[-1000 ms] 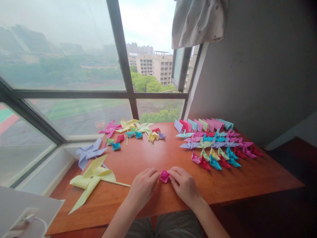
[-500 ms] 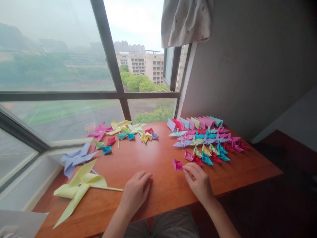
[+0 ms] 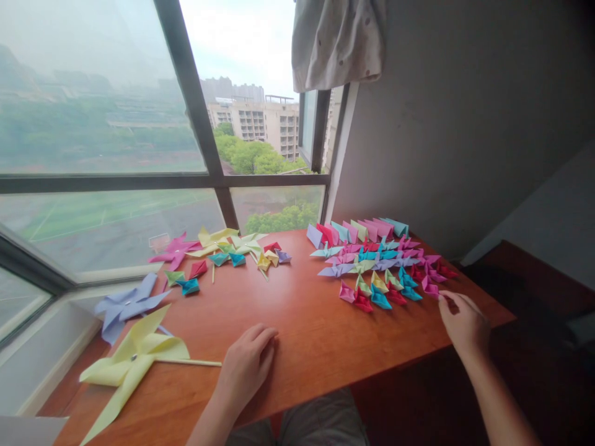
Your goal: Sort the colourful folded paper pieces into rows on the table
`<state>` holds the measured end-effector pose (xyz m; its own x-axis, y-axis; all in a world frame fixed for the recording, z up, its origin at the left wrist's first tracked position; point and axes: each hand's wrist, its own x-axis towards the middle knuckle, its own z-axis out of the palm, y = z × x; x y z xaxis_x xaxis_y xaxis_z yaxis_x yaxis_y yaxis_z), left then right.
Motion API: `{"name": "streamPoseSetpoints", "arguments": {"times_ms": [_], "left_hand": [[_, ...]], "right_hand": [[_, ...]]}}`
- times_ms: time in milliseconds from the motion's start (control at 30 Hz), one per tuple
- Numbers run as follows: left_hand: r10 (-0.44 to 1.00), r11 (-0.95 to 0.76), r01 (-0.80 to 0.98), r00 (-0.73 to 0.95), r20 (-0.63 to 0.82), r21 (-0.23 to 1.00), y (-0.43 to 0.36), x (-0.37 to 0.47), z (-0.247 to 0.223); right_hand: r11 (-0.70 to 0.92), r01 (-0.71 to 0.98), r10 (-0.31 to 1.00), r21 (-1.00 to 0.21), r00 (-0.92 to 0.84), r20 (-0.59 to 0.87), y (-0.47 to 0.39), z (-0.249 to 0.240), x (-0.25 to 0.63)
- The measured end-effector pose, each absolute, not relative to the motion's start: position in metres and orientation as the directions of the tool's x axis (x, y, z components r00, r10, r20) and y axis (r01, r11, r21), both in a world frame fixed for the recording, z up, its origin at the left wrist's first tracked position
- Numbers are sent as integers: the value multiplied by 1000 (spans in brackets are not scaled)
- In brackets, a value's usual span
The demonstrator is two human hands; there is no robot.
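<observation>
My right hand (image 3: 465, 322) pinches the corner of a magenta paper boat (image 3: 431, 287) at the right end of the front row of folded boats. To its left in that row are a blue paper boat (image 3: 381, 297), a red paper boat (image 3: 362, 301) and a pink paper boat (image 3: 346, 292). Behind them are rows of folded paper cranes (image 3: 336, 271) and, at the back, upright folded paper pieces (image 3: 372, 231). My left hand (image 3: 248, 359) rests on the table near its front edge, loosely bent, holding nothing.
A yellow paper pinwheel (image 3: 134, 357) and a lavender pinwheel (image 3: 127, 303) lie at the table's left. More pinwheels and several small boats (image 3: 189, 287) lie towards the window (image 3: 260, 210). The wooden table's (image 3: 320, 353) front edge runs just before my lap.
My right hand has carried the magenta boat rightwards, from the left of the front row to its right end. My left hand stays resting on the table. The view has shifted slightly.
</observation>
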<state>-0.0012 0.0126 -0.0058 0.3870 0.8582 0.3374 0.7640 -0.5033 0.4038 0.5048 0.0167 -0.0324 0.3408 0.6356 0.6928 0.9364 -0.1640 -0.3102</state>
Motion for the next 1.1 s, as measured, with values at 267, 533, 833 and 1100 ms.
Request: {"name": "streamPoseSetpoints", "arguments": {"times_ms": [267, 533, 833, 1100], "left_hand": [[865, -493, 768, 386, 320, 408, 13, -2, -8], [874, -481, 769, 385, 295, 421, 13, -3, -9], [865, -494, 766, 386, 319, 412, 14, -3, -9], [874, -481, 765, 378, 307, 428, 14, -3, -11]], "right_hand": [[-194, 925, 680, -327, 367, 635, 30, -48, 510], [-192, 925, 692, -327, 364, 624, 35, -54, 515], [-201, 914, 693, -353, 387, 608, 38, -53, 514], [-207, 901, 682, -381, 412, 605, 36, -54, 512]]}}
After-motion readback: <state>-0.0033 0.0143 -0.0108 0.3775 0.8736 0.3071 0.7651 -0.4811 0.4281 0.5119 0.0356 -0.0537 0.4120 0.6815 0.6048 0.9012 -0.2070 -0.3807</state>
